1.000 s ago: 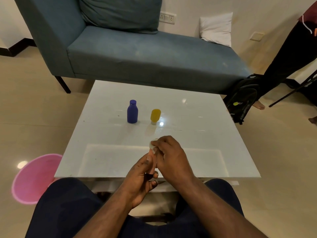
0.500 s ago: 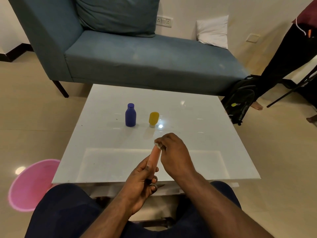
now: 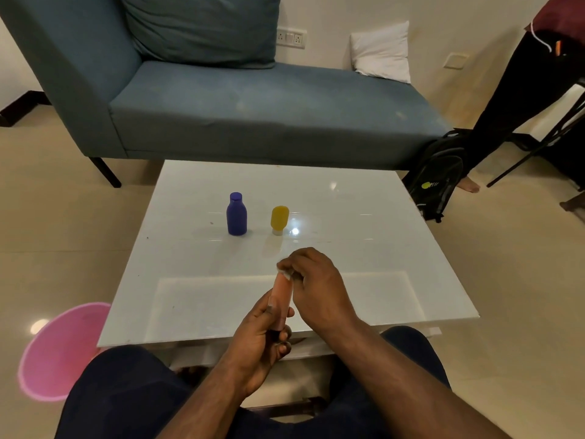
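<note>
My left hand (image 3: 259, 337) grips the lower end of an orange tube (image 3: 281, 296), which tilts up and away over the near part of the white table (image 3: 364, 255). At the tube's top end, the fingers of my right hand (image 3: 316, 286) pinch a small pale cap (image 3: 286, 274). Farther back on the table a blue bottle (image 3: 236, 215) stands upright. A small yellow bottle (image 3: 279, 219) stands on its cap just to the right of it.
A blue-grey sofa (image 3: 253, 109) with a cushion stands behind the table. On the floor at the left lies a pink basin (image 3: 60, 350). At the right, a black backpack (image 3: 438, 179) leans by the sofa beside a standing person (image 3: 522, 90).
The orange tube has come into plain view between my hands, more drawn out than a second ago. My right hand stays pinched at its top end.
</note>
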Demonstrator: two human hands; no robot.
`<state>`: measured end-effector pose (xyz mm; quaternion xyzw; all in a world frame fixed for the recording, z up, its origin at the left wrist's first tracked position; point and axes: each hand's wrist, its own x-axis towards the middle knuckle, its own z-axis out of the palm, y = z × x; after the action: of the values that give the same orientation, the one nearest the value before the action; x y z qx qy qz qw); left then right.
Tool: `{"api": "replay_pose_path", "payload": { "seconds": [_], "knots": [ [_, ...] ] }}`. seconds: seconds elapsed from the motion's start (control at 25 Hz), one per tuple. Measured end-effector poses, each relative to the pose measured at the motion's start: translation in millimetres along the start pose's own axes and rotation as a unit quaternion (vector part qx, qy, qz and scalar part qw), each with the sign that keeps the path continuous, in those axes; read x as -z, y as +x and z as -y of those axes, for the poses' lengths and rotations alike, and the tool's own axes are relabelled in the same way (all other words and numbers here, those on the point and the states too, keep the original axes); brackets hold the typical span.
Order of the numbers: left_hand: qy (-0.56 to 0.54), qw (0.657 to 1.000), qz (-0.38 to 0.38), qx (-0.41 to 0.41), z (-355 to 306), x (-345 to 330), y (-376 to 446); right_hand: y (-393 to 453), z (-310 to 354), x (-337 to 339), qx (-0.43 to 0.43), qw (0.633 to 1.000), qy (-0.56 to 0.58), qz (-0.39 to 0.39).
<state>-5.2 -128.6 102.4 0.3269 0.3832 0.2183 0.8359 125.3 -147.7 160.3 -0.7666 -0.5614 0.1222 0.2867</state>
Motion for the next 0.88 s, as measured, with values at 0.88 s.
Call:
{"api": "replay_pose_path", "payload": {
  "seconds": [0.88],
  "knots": [
    [-0.139, 0.988, 0.011, 0.069, -3.3, 5.0, 3.3, -18.2, -1.2, -15.2, -0.078, 0.978, 0.167, -0.1]
  ]
}}
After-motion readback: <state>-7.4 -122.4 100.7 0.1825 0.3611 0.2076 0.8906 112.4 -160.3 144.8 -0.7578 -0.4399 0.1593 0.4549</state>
